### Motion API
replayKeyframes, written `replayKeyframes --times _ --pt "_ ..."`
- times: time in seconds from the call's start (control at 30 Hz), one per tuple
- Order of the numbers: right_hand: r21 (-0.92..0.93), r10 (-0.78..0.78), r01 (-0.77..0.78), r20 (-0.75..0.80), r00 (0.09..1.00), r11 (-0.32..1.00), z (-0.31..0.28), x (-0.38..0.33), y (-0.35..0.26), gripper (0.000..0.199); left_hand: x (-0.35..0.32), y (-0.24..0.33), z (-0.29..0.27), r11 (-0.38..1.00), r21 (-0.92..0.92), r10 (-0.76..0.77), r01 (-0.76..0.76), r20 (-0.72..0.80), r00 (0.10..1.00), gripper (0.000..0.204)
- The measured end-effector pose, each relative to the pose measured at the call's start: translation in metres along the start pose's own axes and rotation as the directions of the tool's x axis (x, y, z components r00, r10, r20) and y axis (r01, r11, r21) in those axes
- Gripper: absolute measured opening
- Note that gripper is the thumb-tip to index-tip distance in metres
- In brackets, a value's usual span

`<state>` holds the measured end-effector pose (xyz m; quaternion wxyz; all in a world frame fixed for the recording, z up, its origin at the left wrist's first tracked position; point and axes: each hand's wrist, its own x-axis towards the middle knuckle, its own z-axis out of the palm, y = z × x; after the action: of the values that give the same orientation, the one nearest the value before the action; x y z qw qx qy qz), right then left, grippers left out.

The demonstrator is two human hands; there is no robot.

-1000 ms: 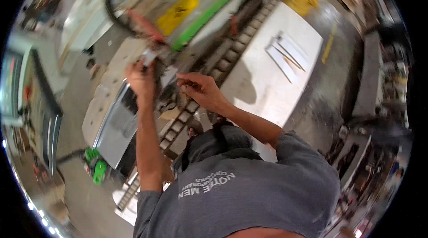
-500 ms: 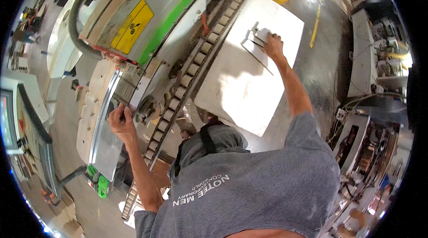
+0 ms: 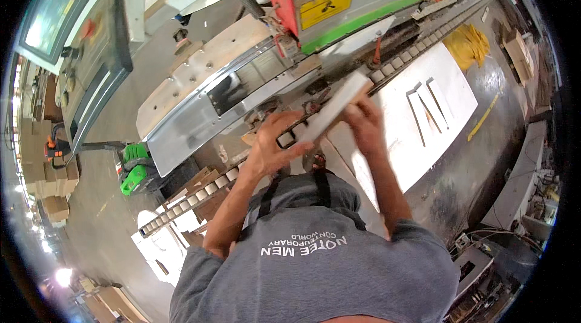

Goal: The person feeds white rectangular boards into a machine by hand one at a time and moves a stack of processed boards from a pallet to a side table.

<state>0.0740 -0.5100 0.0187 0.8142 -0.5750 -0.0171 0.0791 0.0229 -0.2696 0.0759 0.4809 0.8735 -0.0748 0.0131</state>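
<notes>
My right hand (image 3: 365, 124) is closed around a pale, flat strip of board (image 3: 339, 110), slightly blurred, raised at a slant over the roller track. At the strip's near end is my left hand (image 3: 269, 144), its thumb stretched out against that end and its fingers apart from the thumb. Whether the left hand bears any of the strip's weight is not clear. Beyond my right hand, a white panel (image 3: 393, 135) carries narrow strips (image 3: 431, 108) with dark edges.
The roller track (image 3: 209, 190) runs diagonally past me, beside a machine with a green stripe (image 3: 363, 23) and a metal infeed plate (image 3: 175, 144). A control screen (image 3: 57, 14) stands far left. A yellow bag (image 3: 467, 45) lies beyond the panel.
The view has turned left. My right hand has come from the white panel with a pale strip in it. My left hand has moved from the machine edge to the strip's end.
</notes>
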Motion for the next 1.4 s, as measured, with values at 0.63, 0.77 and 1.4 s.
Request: replayKeyframes --times 0.63,0.77,1.4 --pt "0.002 0.249 -0.264 0.329 0.911 0.964 0.267 0.044 0.113 0.063 -0.036 -0.176 -0.147 0.738 0.666 0.382 0.107 -0.543 0.748 0.045" --pt "-0.028 0.203 -0.204 0.306 0.930 0.979 0.274 0.049 0.112 0.049 -0.048 -0.198 -0.151 0.819 0.552 0.280 0.157 -0.623 0.730 0.043" --pt "0.013 0.142 -0.153 0.303 0.942 0.988 0.274 0.053 0.126 0.033 -0.041 -0.192 -0.155 0.843 0.529 0.304 0.096 -0.616 0.727 0.039"
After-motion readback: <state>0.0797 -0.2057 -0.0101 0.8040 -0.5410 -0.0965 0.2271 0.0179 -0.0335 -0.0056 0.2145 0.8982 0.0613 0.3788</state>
